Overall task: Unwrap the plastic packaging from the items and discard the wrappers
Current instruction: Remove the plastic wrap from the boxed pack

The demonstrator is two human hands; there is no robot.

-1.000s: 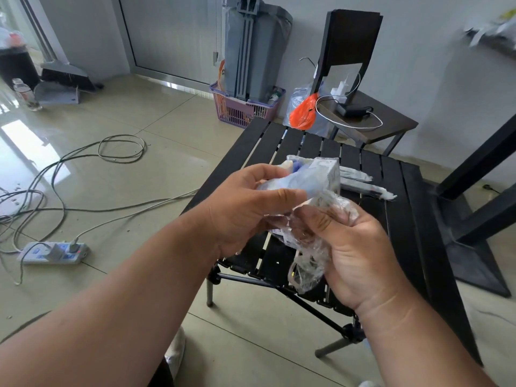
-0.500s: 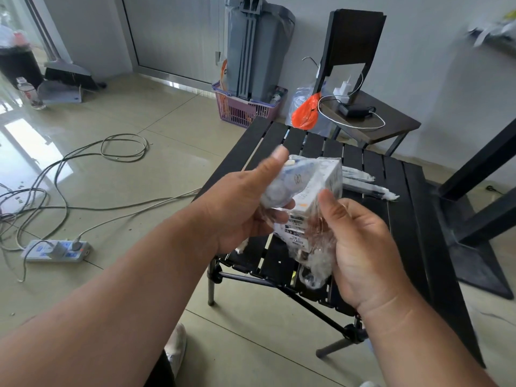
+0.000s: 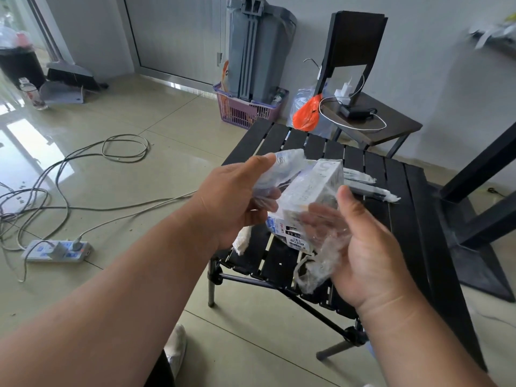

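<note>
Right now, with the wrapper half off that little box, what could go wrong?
1. The white box sits in loose clear wrap cupped by the right hand; it might slip out onto the slatted black table or the floor.
2. The left hand pinches another wrapper piece; a hard pull could tear it, leaving scraps.

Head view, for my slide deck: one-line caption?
Left hand peels clear plastic wrap off a white box held by right hand above a black slatted table.
</note>
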